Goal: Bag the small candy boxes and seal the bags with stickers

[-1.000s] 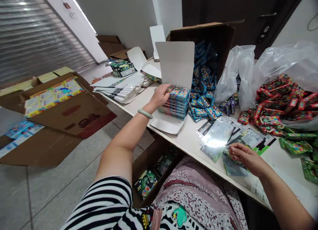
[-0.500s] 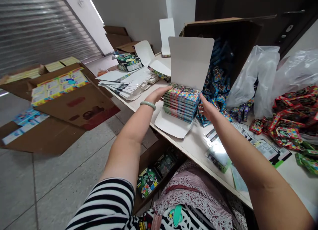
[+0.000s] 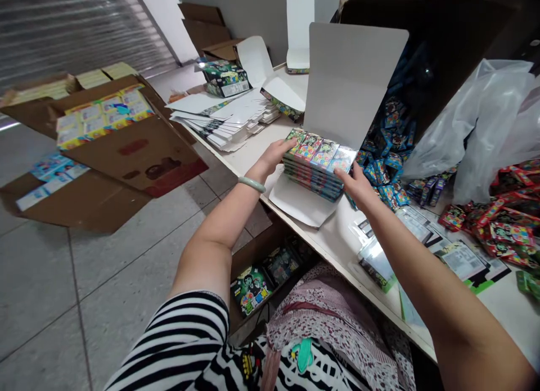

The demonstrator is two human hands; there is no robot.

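Note:
A stack of colourful packets (image 3: 317, 163) lies on an unfolded white card box (image 3: 352, 81) whose back flap stands upright, at the table's near edge. My left hand (image 3: 273, 156), a pale green bangle on its wrist, presses against the stack's left side. Against the stack's right front corner my right hand (image 3: 356, 184) presses, so both hands clasp the stack between them.
Flat white box blanks (image 3: 223, 124) are piled to the left. A brown carton (image 3: 426, 53) spills blue packets (image 3: 390, 154). Clear bags (image 3: 481, 121), red packets (image 3: 502, 216) and clear sleeves (image 3: 379, 256) lie at the right. Open cartons (image 3: 105, 149) sit on the floor.
My right hand left the clear sleeves and came to the stack's right side. The left hand stayed on the stack. The view has drawn closer to the box.

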